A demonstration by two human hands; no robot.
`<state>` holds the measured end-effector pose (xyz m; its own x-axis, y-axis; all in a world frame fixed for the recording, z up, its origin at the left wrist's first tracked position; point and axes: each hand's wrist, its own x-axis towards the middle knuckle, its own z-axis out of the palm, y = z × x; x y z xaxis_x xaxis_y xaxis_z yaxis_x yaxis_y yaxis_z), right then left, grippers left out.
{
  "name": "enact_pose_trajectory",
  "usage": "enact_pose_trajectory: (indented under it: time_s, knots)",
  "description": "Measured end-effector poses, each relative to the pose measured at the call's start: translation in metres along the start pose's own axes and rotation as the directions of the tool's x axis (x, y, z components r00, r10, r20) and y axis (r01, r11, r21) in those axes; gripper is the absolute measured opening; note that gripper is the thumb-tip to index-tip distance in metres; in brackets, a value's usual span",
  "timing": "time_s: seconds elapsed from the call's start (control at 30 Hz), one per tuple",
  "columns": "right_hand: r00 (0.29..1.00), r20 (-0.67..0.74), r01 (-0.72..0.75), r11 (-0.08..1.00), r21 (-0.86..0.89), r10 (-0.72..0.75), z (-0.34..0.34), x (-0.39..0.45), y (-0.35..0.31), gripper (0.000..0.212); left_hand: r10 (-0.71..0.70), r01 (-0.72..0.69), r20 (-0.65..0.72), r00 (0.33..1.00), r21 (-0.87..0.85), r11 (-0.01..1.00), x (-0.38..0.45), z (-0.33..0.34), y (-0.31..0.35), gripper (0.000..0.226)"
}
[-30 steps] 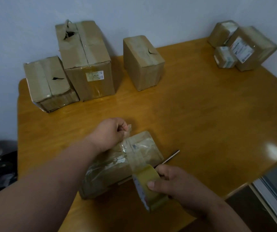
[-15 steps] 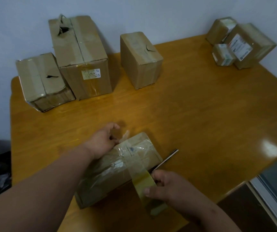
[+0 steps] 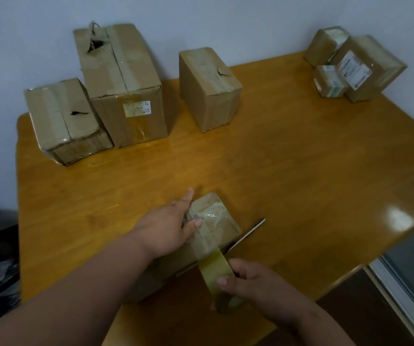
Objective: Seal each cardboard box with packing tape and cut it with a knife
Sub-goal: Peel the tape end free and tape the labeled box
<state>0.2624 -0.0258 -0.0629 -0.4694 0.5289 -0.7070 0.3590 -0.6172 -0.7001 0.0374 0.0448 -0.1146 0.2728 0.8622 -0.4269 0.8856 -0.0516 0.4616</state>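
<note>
- A small cardboard box point(image 3: 211, 221) is laid near the front edge of the wooden table point(image 3: 300, 176), its top crossed by clear tape.
- The box is pressed down by the left hand point(image 3: 168, 231), whose fingers are held straight and flat, with the thumb laid across the taped top.
- A strip of tape point(image 3: 204, 243) is stretched from the box top down to a roll of packing tape point(image 3: 222, 278), which is held off the near side of the box.
- The roll is gripped by the right hand point(image 3: 253, 288), the fingers being curled round it and the thumb laid on its outer face.
- A thin metal blade point(image 3: 248, 234) is seen on the table just right of the box, its near end hidden behind the roll.
- Three larger boxes point(image 3: 126, 96) are stood at the far left of the table.
- A cluster of small labelled parcels point(image 3: 355, 68) is set at the far right corner, well apart from the hands.
</note>
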Motion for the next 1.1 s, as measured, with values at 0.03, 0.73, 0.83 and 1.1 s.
enact_pose_trajectory:
  time_s: [0.03, 0.73, 0.83, 1.1]
  knots:
    - [1.0, -0.011, -0.003, 1.0, 0.0, 0.003, 0.0, -0.002, 0.002, 0.019, -0.013, 0.013, 0.046, 0.999, 0.008, 1.0, 0.0, -0.004, 0.003, 0.084]
    - [0.948, 0.0, 0.318, 0.948, -0.019, -0.318, -0.022, -0.02, -0.015, 0.015, -0.174, 0.175, -0.081, 0.981, 0.007, 0.984, -0.052, -0.006, 0.012, 0.123]
    - [0.897, 0.029, 0.442, 0.89, -0.11, -0.441, -0.025, -0.029, -0.039, 0.012, -0.189, 0.153, -0.09, 0.978, -0.307, 0.939, -0.063, -0.027, 0.023, 0.125]
    - [0.849, -0.115, 0.407, 0.777, -0.48, -0.515, -0.04, -0.037, -0.056, 0.045, -0.232, 0.042, -0.064, 0.971, -0.903, 0.427, -0.117, -0.051, 0.028, 0.091]
